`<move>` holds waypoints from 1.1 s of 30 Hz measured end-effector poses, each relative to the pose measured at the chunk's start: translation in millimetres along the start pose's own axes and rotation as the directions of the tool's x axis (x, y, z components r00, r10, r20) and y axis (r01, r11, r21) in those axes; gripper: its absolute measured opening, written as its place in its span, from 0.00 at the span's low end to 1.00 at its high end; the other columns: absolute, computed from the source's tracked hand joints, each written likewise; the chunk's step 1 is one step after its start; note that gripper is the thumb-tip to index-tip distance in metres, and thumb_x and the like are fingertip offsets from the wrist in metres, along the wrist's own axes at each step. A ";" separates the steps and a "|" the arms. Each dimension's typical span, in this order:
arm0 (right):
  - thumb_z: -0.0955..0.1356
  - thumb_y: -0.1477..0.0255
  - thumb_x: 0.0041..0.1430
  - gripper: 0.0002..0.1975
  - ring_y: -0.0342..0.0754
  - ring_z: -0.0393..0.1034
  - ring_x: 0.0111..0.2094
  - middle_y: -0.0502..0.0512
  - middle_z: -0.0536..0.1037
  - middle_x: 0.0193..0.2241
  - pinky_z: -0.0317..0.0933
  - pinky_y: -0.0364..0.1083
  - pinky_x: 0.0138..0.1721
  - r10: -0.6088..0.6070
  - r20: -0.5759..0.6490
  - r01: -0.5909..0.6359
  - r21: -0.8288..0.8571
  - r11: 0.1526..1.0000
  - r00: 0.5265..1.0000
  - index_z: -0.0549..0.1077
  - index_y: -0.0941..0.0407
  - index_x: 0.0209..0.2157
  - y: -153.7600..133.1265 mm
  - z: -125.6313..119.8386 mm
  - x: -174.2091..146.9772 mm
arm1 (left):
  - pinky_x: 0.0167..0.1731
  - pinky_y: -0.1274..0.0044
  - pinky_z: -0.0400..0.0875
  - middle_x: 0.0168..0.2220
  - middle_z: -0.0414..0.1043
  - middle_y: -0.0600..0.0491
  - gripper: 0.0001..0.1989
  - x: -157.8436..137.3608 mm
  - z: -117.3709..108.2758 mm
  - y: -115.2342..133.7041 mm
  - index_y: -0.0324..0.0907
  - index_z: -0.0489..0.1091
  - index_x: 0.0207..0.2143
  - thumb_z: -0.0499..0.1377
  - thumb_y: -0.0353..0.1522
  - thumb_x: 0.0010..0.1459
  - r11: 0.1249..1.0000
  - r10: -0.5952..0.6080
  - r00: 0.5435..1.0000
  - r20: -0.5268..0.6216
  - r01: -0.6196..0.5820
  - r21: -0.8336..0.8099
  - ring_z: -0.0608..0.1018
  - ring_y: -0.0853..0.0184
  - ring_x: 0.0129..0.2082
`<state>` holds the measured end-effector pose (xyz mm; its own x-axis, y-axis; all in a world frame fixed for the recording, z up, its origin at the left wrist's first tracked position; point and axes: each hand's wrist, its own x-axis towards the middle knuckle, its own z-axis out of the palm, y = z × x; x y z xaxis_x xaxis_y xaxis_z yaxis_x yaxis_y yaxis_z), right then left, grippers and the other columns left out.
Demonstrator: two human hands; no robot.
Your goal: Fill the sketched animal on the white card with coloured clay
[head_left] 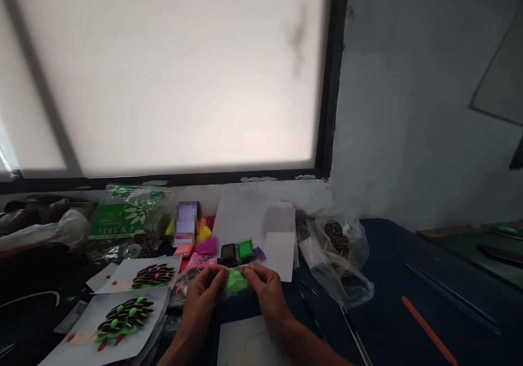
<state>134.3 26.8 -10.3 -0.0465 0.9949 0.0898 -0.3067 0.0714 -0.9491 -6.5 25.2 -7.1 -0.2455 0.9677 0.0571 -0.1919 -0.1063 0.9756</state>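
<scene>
Both my hands pinch a bright green packet of modelling clay (pixel 236 281) in thin clear wrapping. My left hand (pixel 206 290) grips its left end between thumb and fingers, and my right hand (pixel 265 290) grips its right end. Below them lies a white sheet (pixel 249 344) with a faint curved pencil line, partly hidden by my right forearm. Just behind the hands sit a black clay packet (pixel 229 254) and a darker green clay packet (pixel 245 251). A pink patterned plastic bag (pixel 196 270) lies by my left hand.
Paper hedgehog pictures with dark seeds (pixel 126 317) lie on the left. A green seed bag (pixel 118 219) and a phone (pixel 187 224) stand behind. On the right are a clear bag of seeds (pixel 337 241), a pen (pixel 354 336) and an orange stick (pixel 429 330).
</scene>
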 end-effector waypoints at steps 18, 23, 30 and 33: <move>0.68 0.62 0.48 0.16 0.55 0.74 0.37 0.57 0.82 0.32 0.67 0.51 0.42 0.066 0.162 -0.057 -0.058 0.997 0.985 0.84 0.56 0.32 -3.8 0.5 -0.5 | 0.27 0.79 0.70 0.22 0.74 0.55 0.30 1.4 -3.7 3.0 0.38 0.74 0.26 0.73 0.53 0.30 0.999 0.005 0.999 -0.042 -0.006 -0.034 0.74 0.67 0.25; 0.68 0.61 0.50 0.19 0.49 0.74 0.31 0.55 0.81 0.34 0.67 0.48 0.38 0.093 0.115 -0.084 -0.085 0.993 0.989 0.82 0.55 0.40 -2.6 -5.0 2.4 | 0.26 0.79 0.72 0.25 0.75 0.54 0.29 -0.3 -2.8 3.6 0.38 0.76 0.29 0.73 0.52 0.33 0.999 0.036 0.999 -0.037 -0.036 -0.002 0.74 0.67 0.27; 0.75 0.63 0.43 0.17 0.46 0.72 0.25 0.52 0.79 0.23 0.64 0.44 0.30 0.147 0.179 -0.121 -0.149 0.981 0.973 0.83 0.59 0.34 -5.9 -7.0 1.9 | 0.16 0.79 0.72 0.25 0.72 0.56 0.30 -1.8 -4.6 6.1 0.40 0.73 0.31 0.69 0.55 0.37 0.995 0.058 0.996 -0.062 -0.053 0.080 0.72 0.67 0.23; 0.75 0.66 0.42 0.15 0.44 0.70 0.23 0.50 0.77 0.21 0.62 0.42 0.27 0.140 0.192 -0.108 -0.167 0.980 0.971 0.83 0.60 0.32 -6.2 -7.3 3.1 | 0.20 0.77 0.75 0.26 0.73 0.55 0.30 -0.1 -5.0 5.3 0.39 0.73 0.30 0.70 0.54 0.35 0.997 0.050 0.997 -0.058 -0.046 0.060 0.73 0.68 0.24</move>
<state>142.9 30.0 -6.3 -0.2703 0.9627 0.0124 -0.1371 -0.0257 -0.9902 -12.2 23.4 -3.0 -0.3098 0.9462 0.0933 -0.1225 -0.1370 0.9830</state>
